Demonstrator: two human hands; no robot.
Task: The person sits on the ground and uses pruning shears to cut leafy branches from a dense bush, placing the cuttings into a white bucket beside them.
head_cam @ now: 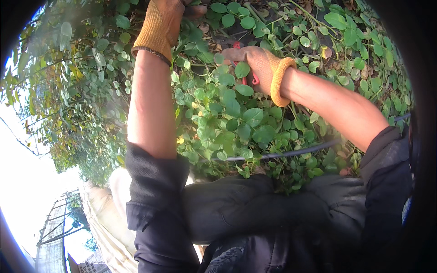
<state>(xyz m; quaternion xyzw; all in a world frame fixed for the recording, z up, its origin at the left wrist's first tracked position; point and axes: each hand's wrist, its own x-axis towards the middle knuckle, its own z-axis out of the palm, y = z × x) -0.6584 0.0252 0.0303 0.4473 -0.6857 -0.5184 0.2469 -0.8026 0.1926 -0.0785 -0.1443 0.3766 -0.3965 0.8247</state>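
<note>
My left hand (pixel 165 22), in a yellow-orange knit work glove, reaches into the foliage at the top edge of the head view. Its fingers are partly cut off by the picture's rim, so what they touch is hidden. To its right, my right hand (pixel 256 65), in a similar glove with a rolled cuff, is closed on red-handled pruning shears (pixel 255 79). The shears' blades are hard to make out among the stems. Round green leaves (pixel 253 116) of leafy plants surround both hands and partly cover the tool.
A dark irrigation hose (pixel 293 152) runs through the plants before my knees. Taller bushes (pixel 92 102) rise at the left. Dark ground cover and dry leaves show between stems at the top. Pale fabric (pixel 106 218) lies at the lower left, near a long framed structure (pixel 54 232).
</note>
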